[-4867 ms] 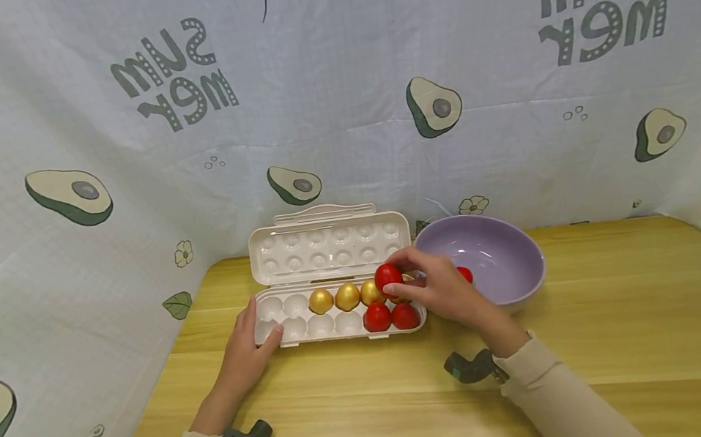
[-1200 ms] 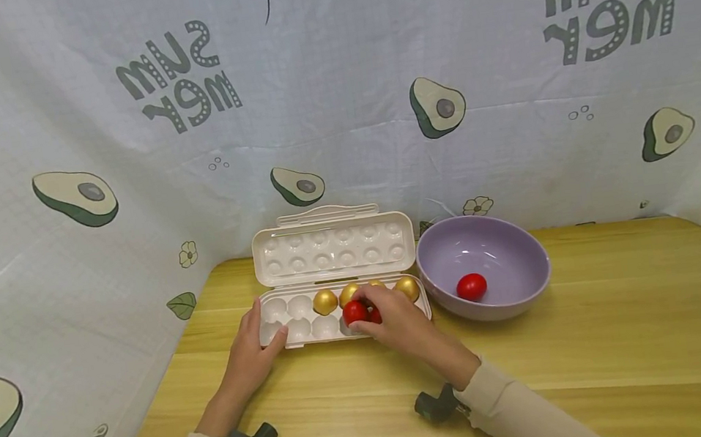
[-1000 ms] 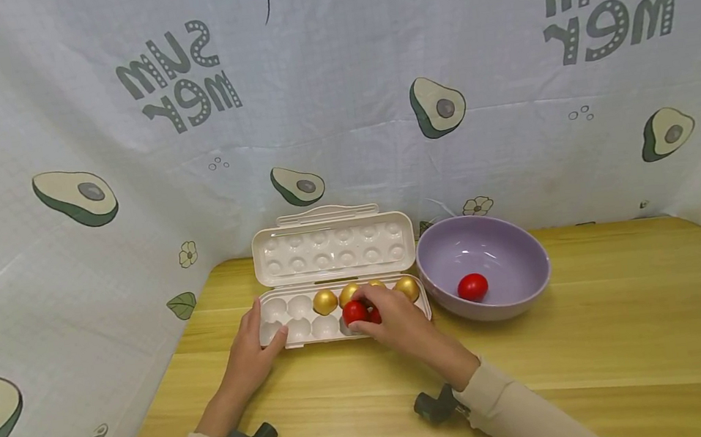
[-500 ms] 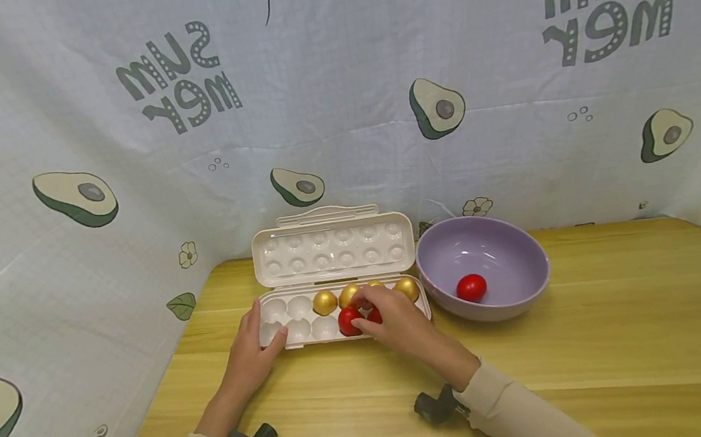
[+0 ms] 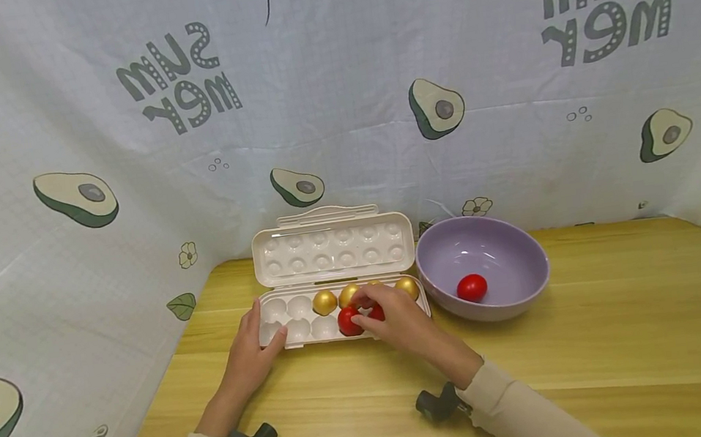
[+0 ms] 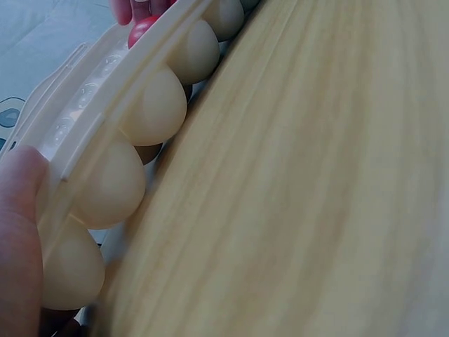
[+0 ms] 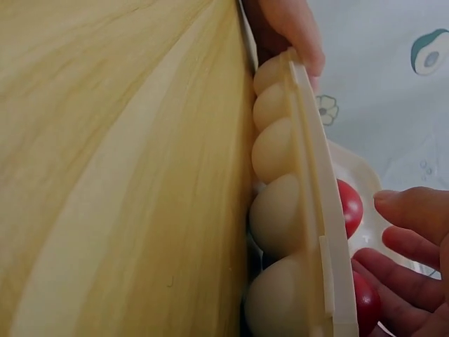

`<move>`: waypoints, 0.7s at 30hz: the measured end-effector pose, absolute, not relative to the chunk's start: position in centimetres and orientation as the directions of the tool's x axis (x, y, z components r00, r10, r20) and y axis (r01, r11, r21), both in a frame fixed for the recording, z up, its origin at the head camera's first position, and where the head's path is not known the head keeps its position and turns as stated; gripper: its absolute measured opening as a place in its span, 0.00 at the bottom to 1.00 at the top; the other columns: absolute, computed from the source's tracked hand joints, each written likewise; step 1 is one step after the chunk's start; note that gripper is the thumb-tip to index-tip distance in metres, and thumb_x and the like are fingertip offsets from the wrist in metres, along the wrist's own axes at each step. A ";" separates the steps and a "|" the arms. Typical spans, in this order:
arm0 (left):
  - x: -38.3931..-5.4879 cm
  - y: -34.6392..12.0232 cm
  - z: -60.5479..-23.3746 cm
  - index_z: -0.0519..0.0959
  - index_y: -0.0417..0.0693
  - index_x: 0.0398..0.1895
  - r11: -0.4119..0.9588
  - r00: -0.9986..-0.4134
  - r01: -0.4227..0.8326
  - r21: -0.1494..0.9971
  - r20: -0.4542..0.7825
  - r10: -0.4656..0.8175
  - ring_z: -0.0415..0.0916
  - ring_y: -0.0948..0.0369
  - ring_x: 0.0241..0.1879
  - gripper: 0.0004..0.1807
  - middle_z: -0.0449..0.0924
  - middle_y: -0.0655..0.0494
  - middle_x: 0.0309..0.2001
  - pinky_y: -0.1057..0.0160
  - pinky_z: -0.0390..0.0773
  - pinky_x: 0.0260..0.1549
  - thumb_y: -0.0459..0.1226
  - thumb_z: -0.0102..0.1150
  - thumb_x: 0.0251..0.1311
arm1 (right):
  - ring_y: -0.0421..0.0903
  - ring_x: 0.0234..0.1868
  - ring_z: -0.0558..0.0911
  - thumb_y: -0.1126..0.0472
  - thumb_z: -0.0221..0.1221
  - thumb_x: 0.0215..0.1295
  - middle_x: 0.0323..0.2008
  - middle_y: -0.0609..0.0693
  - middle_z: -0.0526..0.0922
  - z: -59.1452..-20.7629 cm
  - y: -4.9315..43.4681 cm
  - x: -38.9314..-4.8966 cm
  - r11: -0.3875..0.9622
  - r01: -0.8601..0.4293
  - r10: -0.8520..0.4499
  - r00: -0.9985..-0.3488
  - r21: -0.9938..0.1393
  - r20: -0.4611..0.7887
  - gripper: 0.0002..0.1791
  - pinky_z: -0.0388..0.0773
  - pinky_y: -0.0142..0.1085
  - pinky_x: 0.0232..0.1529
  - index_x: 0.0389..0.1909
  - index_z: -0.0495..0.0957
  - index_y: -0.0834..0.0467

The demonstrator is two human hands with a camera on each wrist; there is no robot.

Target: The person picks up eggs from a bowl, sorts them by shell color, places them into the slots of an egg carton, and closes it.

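An open cream egg carton [image 5: 325, 327] stands on the table, gold eggs [image 5: 325, 302] in its back row. In the front row sits a red egg [image 5: 348, 321], with another red egg [image 5: 376, 312] just right of it, partly covered by my right hand [image 5: 397, 319]. That hand hovers over these eggs, thumb and fingers spread; the right wrist view shows a gap between thumb [image 7: 414, 209] and the nearer red egg [image 7: 349, 208]. My left hand [image 5: 253, 346] grips the carton's left end, its thumb [image 6: 21, 189] over the front rim. Pockets under my right hand are hidden.
A purple bowl [image 5: 520, 292] stands right of the carton, one red egg [image 5: 471, 288] inside it. The carton's raised lid [image 5: 333, 250] leans toward a printed cloth [image 5: 330, 66] behind. Shallow pockets [image 5: 273, 307] show at the carton's left end.
My right hand carried a red egg leftward from the carton's right end and lowered it into a front-row pocket. Its fingers have since loosened from the egg. The left hand keeps its grip.
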State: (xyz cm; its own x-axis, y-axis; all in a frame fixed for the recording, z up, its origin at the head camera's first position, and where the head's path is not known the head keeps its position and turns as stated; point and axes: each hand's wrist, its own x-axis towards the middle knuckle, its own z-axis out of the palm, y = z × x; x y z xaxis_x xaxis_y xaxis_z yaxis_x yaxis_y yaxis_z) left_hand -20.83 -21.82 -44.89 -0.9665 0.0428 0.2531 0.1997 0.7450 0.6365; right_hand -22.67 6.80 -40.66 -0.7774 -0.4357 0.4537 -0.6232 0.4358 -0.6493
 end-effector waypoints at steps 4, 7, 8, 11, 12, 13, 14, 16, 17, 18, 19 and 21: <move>-20.8 -21.8 -44.9 0.46 0.32 0.74 0.746 -0.966 0.202 0.634 0.255 0.045 0.56 0.37 0.67 0.45 0.55 0.32 0.69 0.40 0.58 0.64 0.48 0.55 0.65 | 0.51 0.40 0.84 0.65 0.68 0.57 0.41 0.56 0.83 -40.6 7.0 -22.7 0.420 -0.624 -0.439 -0.775 -0.659 0.454 0.15 0.81 0.42 0.45 0.43 0.79 0.64; -20.9 -21.8 -44.9 0.47 0.33 0.74 0.748 -0.966 0.202 0.632 0.256 0.044 0.56 0.37 0.67 0.45 0.55 0.32 0.69 0.40 0.58 0.64 0.48 0.55 0.65 | 0.50 0.40 0.84 0.64 0.68 0.57 0.41 0.55 0.83 -40.5 7.1 -22.7 0.432 -0.618 -0.435 -0.781 -0.657 0.448 0.15 0.81 0.41 0.46 0.44 0.79 0.63; -21.0 -21.9 -45.0 0.47 0.33 0.74 0.749 -0.965 0.204 0.631 0.258 0.045 0.56 0.37 0.67 0.45 0.55 0.32 0.69 0.40 0.58 0.64 0.48 0.56 0.65 | 0.50 0.41 0.84 0.64 0.68 0.58 0.41 0.55 0.83 -40.4 7.2 -22.7 0.439 -0.616 -0.434 -0.782 -0.654 0.447 0.14 0.81 0.41 0.46 0.44 0.79 0.63; -21.2 -22.0 -45.1 0.47 0.33 0.74 0.751 -0.964 0.204 0.627 0.262 0.044 0.57 0.37 0.67 0.45 0.55 0.32 0.69 0.41 0.58 0.64 0.48 0.56 0.65 | 0.49 0.41 0.84 0.64 0.67 0.58 0.41 0.54 0.84 -40.0 7.4 -22.6 0.462 -0.607 -0.425 -0.791 -0.647 0.439 0.13 0.81 0.40 0.45 0.44 0.80 0.63; -21.3 -22.1 -45.2 0.47 0.33 0.74 0.752 -0.964 0.204 0.627 0.263 0.043 0.57 0.37 0.67 0.46 0.55 0.32 0.69 0.40 0.58 0.64 0.48 0.56 0.65 | 0.50 0.40 0.84 0.64 0.67 0.58 0.41 0.54 0.84 -39.9 7.4 -22.6 0.466 -0.606 -0.422 -0.792 -0.645 0.440 0.13 0.81 0.40 0.45 0.44 0.80 0.63; -21.3 -22.1 -45.2 0.46 0.33 0.74 0.752 -0.964 0.205 0.627 0.263 0.043 0.57 0.37 0.67 0.46 0.55 0.31 0.69 0.40 0.58 0.64 0.48 0.56 0.65 | 0.50 0.40 0.84 0.64 0.67 0.58 0.40 0.54 0.84 -39.8 7.5 -22.7 0.467 -0.608 -0.418 -0.792 -0.642 0.446 0.13 0.81 0.41 0.44 0.43 0.80 0.63; -21.4 -22.1 -45.2 0.46 0.33 0.74 0.751 -0.964 0.204 0.628 0.262 0.043 0.57 0.37 0.67 0.46 0.56 0.31 0.69 0.40 0.58 0.64 0.48 0.56 0.65 | 0.50 0.39 0.84 0.64 0.67 0.58 0.39 0.54 0.84 -39.7 7.6 -22.7 0.468 -0.610 -0.415 -0.790 -0.639 0.451 0.13 0.82 0.41 0.44 0.43 0.80 0.63; -21.4 -22.2 -45.2 0.47 0.33 0.74 0.750 -0.965 0.202 0.630 0.259 0.042 0.57 0.37 0.67 0.46 0.56 0.31 0.69 0.40 0.58 0.64 0.48 0.56 0.65 | 0.50 0.38 0.84 0.64 0.67 0.58 0.38 0.55 0.85 -39.4 7.9 -22.7 0.462 -0.617 -0.409 -0.786 -0.637 0.465 0.14 0.82 0.43 0.43 0.44 0.80 0.63; -21.4 -22.2 -45.2 0.47 0.33 0.74 0.750 -0.965 0.202 0.630 0.260 0.042 0.57 0.36 0.67 0.46 0.56 0.31 0.69 0.40 0.58 0.64 0.48 0.56 0.65 | 0.50 0.38 0.84 0.64 0.67 0.58 0.38 0.55 0.85 -39.2 8.1 -22.8 0.462 -0.620 -0.404 -0.784 -0.634 0.471 0.14 0.82 0.44 0.43 0.44 0.80 0.63; -21.5 -22.2 -45.2 0.47 0.33 0.74 0.749 -0.964 0.204 0.630 0.261 0.043 0.57 0.36 0.66 0.45 0.56 0.31 0.69 0.40 0.59 0.64 0.48 0.56 0.65 | 0.50 0.38 0.84 0.63 0.68 0.58 0.38 0.54 0.85 -39.0 8.3 -22.8 0.465 -0.621 -0.399 -0.784 -0.632 0.476 0.14 0.81 0.44 0.43 0.44 0.80 0.63; -21.5 -22.2 -45.2 0.47 0.33 0.74 0.748 -0.964 0.206 0.630 0.263 0.044 0.58 0.36 0.66 0.45 0.56 0.31 0.69 0.40 0.59 0.64 0.48 0.56 0.64 | 0.50 0.39 0.84 0.63 0.68 0.58 0.39 0.54 0.85 -38.9 8.5 -22.8 0.466 -0.617 -0.394 -0.786 -0.634 0.475 0.15 0.81 0.45 0.44 0.45 0.80 0.62; -21.5 -22.2 -45.2 0.47 0.33 0.74 0.747 -0.963 0.211 0.631 0.266 0.046 0.58 0.36 0.66 0.45 0.56 0.31 0.68 0.39 0.59 0.64 0.48 0.56 0.64 | 0.50 0.41 0.84 0.63 0.68 0.58 0.40 0.54 0.85 -38.6 8.9 -22.9 0.468 -0.604 -0.385 -0.797 -0.645 0.466 0.15 0.81 0.46 0.47 0.46 0.79 0.62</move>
